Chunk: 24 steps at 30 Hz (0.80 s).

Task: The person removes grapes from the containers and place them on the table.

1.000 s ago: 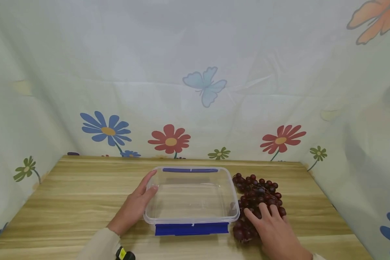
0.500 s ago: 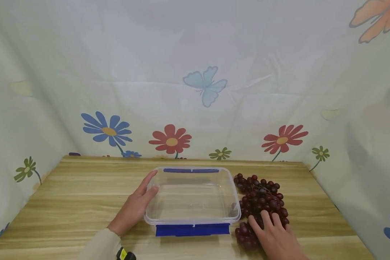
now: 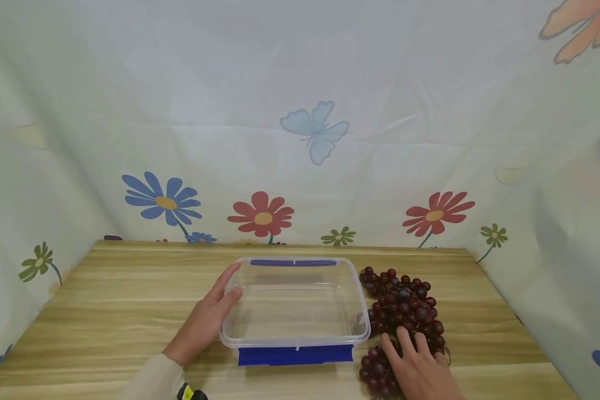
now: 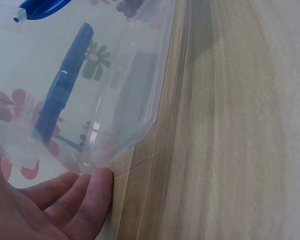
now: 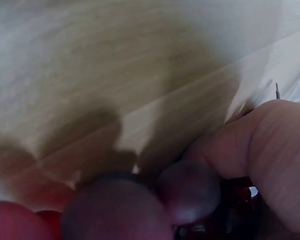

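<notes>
A clear plastic food container with blue clips stands lidless on the wooden table, nothing inside it. My left hand holds its left side, thumb over the rim and index finger along the far left corner. In the left wrist view its fingertips meet the clear wall close to the tabletop. Right of the container lie dark red grapes in bunches. My right hand grips the nearer grapes from above, fingers spread and bent over them. Grapes fill the space beside the thumb in the right wrist view.
The wooden table ends at a pale cloth backdrop printed with flowers and butterflies, which also rises at both sides. A black and yellow object shows by the left sleeve at the bottom edge.
My right hand has drawn slightly toward me, and the nearer grapes have shifted the same way. A thin stem now shows right of that hand. The left hand and container stay put.
</notes>
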Tool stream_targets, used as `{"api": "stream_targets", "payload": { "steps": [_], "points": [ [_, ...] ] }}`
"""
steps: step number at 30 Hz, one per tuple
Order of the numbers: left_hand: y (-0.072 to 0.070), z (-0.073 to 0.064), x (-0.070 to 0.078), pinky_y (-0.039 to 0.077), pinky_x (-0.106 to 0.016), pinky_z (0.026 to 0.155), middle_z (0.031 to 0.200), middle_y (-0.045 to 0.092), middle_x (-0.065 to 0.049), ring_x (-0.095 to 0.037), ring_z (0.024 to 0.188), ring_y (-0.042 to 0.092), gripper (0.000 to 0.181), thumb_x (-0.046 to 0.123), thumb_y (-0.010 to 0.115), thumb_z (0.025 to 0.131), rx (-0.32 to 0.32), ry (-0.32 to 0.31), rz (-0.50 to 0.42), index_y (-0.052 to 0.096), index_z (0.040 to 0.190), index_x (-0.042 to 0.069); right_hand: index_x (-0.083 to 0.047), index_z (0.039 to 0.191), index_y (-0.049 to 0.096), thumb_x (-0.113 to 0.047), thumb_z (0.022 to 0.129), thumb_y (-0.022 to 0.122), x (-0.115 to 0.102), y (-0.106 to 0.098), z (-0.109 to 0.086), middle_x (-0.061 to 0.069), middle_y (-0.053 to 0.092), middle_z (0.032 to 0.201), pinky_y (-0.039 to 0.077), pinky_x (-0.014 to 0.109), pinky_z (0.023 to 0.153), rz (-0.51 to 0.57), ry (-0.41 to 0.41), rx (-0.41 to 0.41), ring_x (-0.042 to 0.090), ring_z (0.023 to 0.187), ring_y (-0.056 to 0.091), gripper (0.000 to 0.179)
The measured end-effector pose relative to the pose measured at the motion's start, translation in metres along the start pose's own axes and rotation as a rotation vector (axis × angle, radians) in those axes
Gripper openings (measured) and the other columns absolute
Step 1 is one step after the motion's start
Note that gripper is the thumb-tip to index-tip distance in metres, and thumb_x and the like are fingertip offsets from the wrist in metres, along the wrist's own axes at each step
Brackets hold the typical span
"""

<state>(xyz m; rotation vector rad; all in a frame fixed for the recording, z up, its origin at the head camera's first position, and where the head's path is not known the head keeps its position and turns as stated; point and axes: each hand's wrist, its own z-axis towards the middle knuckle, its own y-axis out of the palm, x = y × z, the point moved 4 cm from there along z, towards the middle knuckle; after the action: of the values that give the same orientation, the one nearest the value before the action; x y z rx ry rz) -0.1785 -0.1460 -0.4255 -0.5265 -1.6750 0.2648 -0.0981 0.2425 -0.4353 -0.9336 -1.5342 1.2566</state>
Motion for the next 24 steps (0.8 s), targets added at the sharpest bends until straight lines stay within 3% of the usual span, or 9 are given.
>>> {"api": "stream_targets", "payload": {
  "steps": [2, 4, 8, 13, 19, 24],
  "points": [
    [-0.0001, 0.0, 0.0002, 0.017, -0.075, 0.122, 0.178, 0.011, -0.004, -0.048, 0.16, 0.015, 0.057, 0.06, 0.036, 0.109, 0.001, 0.003, 0.001, 0.014, 0.161, 0.054, -0.02, 0.14, 0.058, -0.056, 0.072, 0.089, 0.0007, -0.0015, -0.0001, 0.012, 0.055, 0.135, 0.051, 0.048, 0.053, 0.016, 0.007, -0.024, 0.034, 0.107, 0.057, 0.083],
    [-0.0003, -0.0001, 0.0005, 0.017, -0.075, 0.122, 0.178, 0.011, -0.004, -0.048, 0.16, 0.015, 0.057, 0.06, 0.036, 0.109, 0.004, 0.005, 0.006, 0.014, 0.162, 0.054, -0.022, 0.143, 0.056, -0.067, 0.069, 0.086, 0.0018, -0.0035, -0.0005, 0.012, 0.054, 0.14, 0.054, 0.056, 0.058, 0.03, 0.02, -0.065, 0.034, 0.112, 0.058, 0.092],
    [-0.0003, -0.0006, 0.001, 0.016, -0.075, 0.122, 0.178, 0.011, -0.005, -0.048, 0.16, 0.015, 0.056, 0.057, 0.035, 0.11, 0.003, 0.005, 0.01, 0.014, 0.162, 0.054, -0.03, 0.149, 0.051, -0.095, 0.061, 0.066, 0.0003, -0.0039, -0.0051, 0.007, 0.049, 0.149, 0.055, 0.069, 0.063, 0.068, 0.027, -0.159, 0.034, 0.119, 0.059, 0.11],
    [-0.0005, -0.0004, 0.0015, 0.016, -0.076, 0.122, 0.177, 0.012, -0.005, -0.048, 0.16, 0.015, 0.057, 0.059, 0.036, 0.109, 0.001, 0.013, 0.007, 0.014, 0.161, 0.054, -0.041, 0.149, 0.05, -0.102, 0.066, 0.049, -0.0063, -0.0002, -0.0079, 0.001, 0.047, 0.149, 0.055, 0.068, 0.059, 0.128, 0.023, -0.239, 0.034, 0.121, 0.057, 0.103],
    [0.0009, -0.0012, -0.0001, 0.018, -0.077, 0.121, 0.178, 0.012, -0.005, -0.048, 0.159, 0.016, 0.058, 0.061, 0.036, 0.109, 0.001, -0.004, 0.01, 0.014, 0.162, 0.055, -0.035, 0.145, 0.055, -0.097, 0.066, 0.059, -0.0055, 0.0002, -0.0059, 0.004, 0.051, 0.14, 0.052, 0.054, 0.047, 0.111, 0.01, -0.134, 0.035, 0.112, 0.058, 0.1],
    [-0.0001, -0.001, 0.0015, 0.019, -0.077, 0.121, 0.177, 0.013, -0.004, -0.047, 0.16, 0.017, 0.057, 0.061, 0.036, 0.109, 0.009, -0.005, 0.012, 0.014, 0.161, 0.056, -0.032, 0.145, 0.056, -0.065, 0.078, 0.08, -0.0069, -0.0015, -0.0011, 0.008, 0.054, 0.139, 0.051, 0.05, 0.045, 0.122, 0.009, -0.104, 0.038, 0.111, 0.06, 0.079]
  ]
}}
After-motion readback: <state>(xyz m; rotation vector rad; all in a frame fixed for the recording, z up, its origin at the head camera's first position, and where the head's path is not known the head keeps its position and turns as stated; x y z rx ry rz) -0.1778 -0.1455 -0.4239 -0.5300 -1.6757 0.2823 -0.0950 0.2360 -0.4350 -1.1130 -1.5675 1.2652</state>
